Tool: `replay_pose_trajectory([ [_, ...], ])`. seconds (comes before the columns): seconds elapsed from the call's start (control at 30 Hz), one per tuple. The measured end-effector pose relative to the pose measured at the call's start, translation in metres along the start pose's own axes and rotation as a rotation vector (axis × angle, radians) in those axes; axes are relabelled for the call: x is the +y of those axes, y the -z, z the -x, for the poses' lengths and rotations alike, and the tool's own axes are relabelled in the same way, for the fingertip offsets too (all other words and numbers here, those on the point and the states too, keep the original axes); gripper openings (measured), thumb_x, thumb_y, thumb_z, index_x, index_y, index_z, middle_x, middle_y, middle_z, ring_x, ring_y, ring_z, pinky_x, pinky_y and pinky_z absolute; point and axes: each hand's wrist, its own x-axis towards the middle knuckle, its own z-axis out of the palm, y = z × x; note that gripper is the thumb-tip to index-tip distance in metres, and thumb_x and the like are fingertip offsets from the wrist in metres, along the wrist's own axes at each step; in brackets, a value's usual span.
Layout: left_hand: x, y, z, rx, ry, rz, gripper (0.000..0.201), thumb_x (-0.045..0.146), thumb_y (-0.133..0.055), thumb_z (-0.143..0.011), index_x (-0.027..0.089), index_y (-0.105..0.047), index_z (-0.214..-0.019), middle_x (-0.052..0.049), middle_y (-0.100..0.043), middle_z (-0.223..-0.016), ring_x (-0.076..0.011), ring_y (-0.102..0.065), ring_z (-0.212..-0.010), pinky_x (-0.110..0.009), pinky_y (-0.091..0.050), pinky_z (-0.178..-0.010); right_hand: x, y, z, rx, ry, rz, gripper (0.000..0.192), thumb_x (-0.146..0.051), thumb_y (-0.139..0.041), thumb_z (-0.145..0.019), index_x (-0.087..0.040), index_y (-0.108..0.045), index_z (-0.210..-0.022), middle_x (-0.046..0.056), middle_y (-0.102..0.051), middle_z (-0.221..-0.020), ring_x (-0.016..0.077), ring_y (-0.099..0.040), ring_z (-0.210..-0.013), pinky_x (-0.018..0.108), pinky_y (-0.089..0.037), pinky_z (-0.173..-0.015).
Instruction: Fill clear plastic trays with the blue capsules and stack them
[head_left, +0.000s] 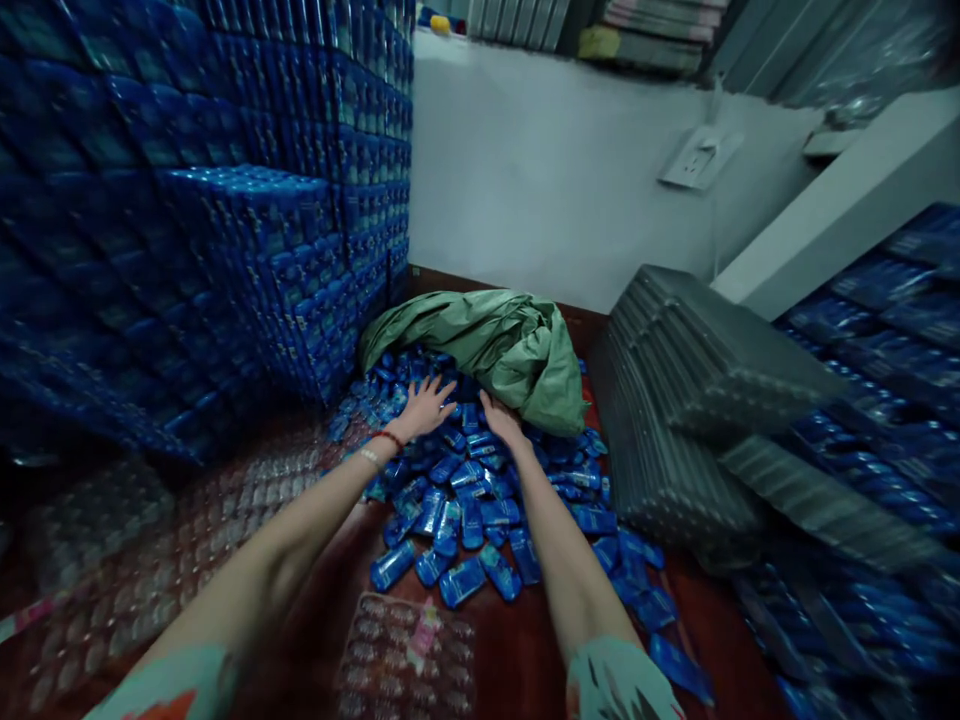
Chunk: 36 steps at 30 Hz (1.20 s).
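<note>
Red floor (517, 650), both hands (459, 410) spread on blue packets (465, 500), green sack (502, 345) beyond

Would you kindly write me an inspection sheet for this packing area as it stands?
Surface: dark red table, partly bare.
Job's things: loose blue packets heaped beside a green sack.
Clutter: clear blister trays in front and at left; grey tray stacks at right.
Grippers: left hand spread flat on the packets; right hand on them by the sack, fingers hidden.
Cables: nothing seen.
Surroundings: stacked blue packs, white wall with socket.
</note>
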Motion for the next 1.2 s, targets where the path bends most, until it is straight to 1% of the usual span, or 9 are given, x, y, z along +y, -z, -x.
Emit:
replay_pose_trajectory([
  [0.1,-0.003,-0.015,-0.04,-0.022,0.042,0.002,0.052,0.05,-0.042,-0.088,0.021,-0.048,-0.131,-0.018,-0.044,-0.136,-0.0394,-0.035,-0.124,-0.067,-0.019,-0.1,0.011,0.002,-0.023,-0.078,-0.011,0.036,0.056,-0.052,-0.022,-0.094,-0.02,-0.05,-0.13,0.01,-0.056,-0.129,0.0237,-0.045,-0.126,0.044,-0.031,-0.106],
  [0.2,-0.007,-0.026,-0.044,-0.076,0.052,0.009,0.052,0.055,-0.044,-0.085,0.023,-0.055,-0.124,-0.016,-0.048,-0.13,-0.0406,-0.036,-0.122,-0.07,-0.016,-0.098,0.018,0.006,-0.024,-0.169,0.021,0.048,0.059,-0.057,-0.023,-0.092,-0.022,-0.048,-0.133,0.007,-0.05,-0.136,0.0229,-0.043,-0.127,0.041,-0.03,-0.107],
  [0.57,-0.03,-0.01,0.041,-0.298,-0.308,-0.026,0.048,0.045,-0.047,-0.087,0.031,-0.047,-0.132,-0.009,-0.044,-0.136,-0.0329,-0.03,-0.129,-0.061,-0.009,-0.106,-0.004,0.016,0.076,-0.309,0.272,0.14,0.049,-0.05,-0.039,-0.092,-0.024,-0.05,-0.131,0.008,-0.054,-0.129,0.0248,-0.048,-0.117,0.038,-0.038,-0.096],
  [0.7,-0.031,0.003,0.074,-0.243,-0.374,-0.076,0.042,0.04,-0.048,-0.088,0.032,-0.049,-0.13,-0.007,-0.033,-0.147,-0.0336,-0.018,-0.137,-0.065,0.001,-0.106,-0.015,0.026,0.109,-0.266,0.392,0.28,0.047,-0.045,-0.04,-0.093,-0.024,-0.046,-0.135,0.009,-0.053,-0.131,0.0289,-0.041,-0.123,0.05,-0.03,-0.102],
  [0.8,-0.02,0.02,0.116,-0.067,-0.263,-0.044,0.04,0.037,-0.044,-0.091,0.028,-0.049,-0.13,-0.009,-0.032,-0.147,-0.032,-0.02,-0.137,-0.063,-0.004,-0.107,-0.024,0.042,0.145,-0.108,0.38,0.275,0.041,-0.036,-0.04,-0.094,-0.022,-0.05,-0.131,0.011,-0.053,-0.131,0.0291,-0.038,-0.126,0.057,-0.018,-0.107],
  [0.87,-0.007,0.032,0.16,0.019,-0.189,0.031,0.038,0.032,-0.04,-0.093,0.026,-0.049,-0.129,-0.01,-0.04,-0.142,-0.0278,-0.031,-0.133,-0.056,-0.018,-0.108,-0.032,0.052,0.184,0.009,0.342,0.149,0.035,-0.032,-0.04,-0.094,-0.022,-0.056,-0.124,0.009,-0.059,-0.123,0.0256,-0.046,-0.12,0.052,-0.025,-0.106],
  [0.97,0.02,0.039,0.242,-0.073,-0.253,0.159,0.039,0.028,-0.037,-0.094,0.028,-0.048,-0.131,-0.008,-0.052,-0.132,-0.022,-0.044,-0.124,-0.046,-0.032,-0.106,-0.047,0.052,0.262,0.068,0.285,-0.106,0.032,-0.032,-0.044,-0.093,-0.026,-0.057,-0.122,0.007,-0.064,-0.112,0.0216,-0.055,-0.108,0.042,-0.042,-0.095],
  [1.1,0.049,0.018,0.324,-0.264,-0.321,0.068,0.052,0.04,-0.044,-0.091,0.03,-0.033,-0.141,-0.008,-0.039,-0.144,-0.0271,-0.031,-0.134,-0.052,-0.018,-0.111,-0.069,0.019,0.344,-0.157,0.255,-0.045,0.051,-0.038,-0.046,-0.091,-0.028,-0.036,-0.14,0.008,-0.042,-0.142,0.0276,-0.034,-0.133,0.051,-0.033,-0.104],
  [1.2,0.048,0.002,0.341,-0.277,-0.194,-0.028,0.057,0.044,-0.041,-0.091,0.029,-0.025,-0.144,-0.009,-0.031,-0.149,-0.0289,-0.023,-0.138,-0.057,-0.009,-0.11,-0.085,-0.011,0.35,-0.281,0.252,0.06,0.062,-0.043,-0.043,-0.091,-0.027,-0.021,-0.146,0.007,-0.031,-0.149,0.0338,-0.014,-0.139,0.06,-0.021,-0.107],
])
